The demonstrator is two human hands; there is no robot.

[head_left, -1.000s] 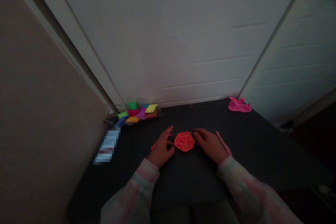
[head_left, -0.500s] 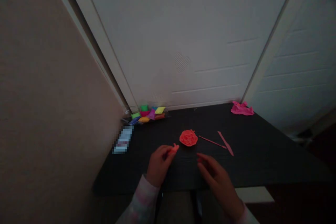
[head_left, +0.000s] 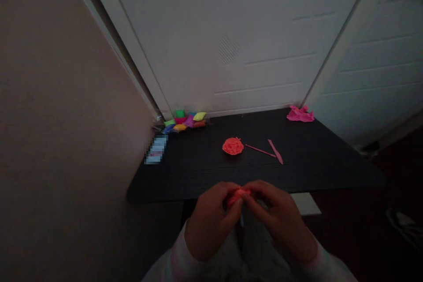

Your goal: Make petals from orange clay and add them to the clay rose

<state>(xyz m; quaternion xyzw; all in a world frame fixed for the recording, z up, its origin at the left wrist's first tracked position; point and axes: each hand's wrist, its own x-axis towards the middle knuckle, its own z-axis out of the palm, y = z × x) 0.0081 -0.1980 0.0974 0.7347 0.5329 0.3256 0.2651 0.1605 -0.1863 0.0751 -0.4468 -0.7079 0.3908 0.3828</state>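
Note:
A lump of orange-red modelling clay is pinched between my two hands, close to my body at the table's front edge. My left hand grips it from the left, and the fingertips of my right hand press on it from the right. Part of the lump is hidden by the fingers. Beyond the hands, a round orange-red clay piece with a rough, stringy top sits on the dark table. Right of it lie a thin pink stick and a flat pink modelling knife, their near parts close together.
Several colourful clay packets in clear plastic lie at the back left, with a blurred pale rectangular item in front. Crumpled bright pink clay rests at the far right corner. A white panelled surface stands behind the table.
My hands have come together nearer my body; the right hand now also holds the orange-red clay. The view has tilted down, so the table things appear higher.

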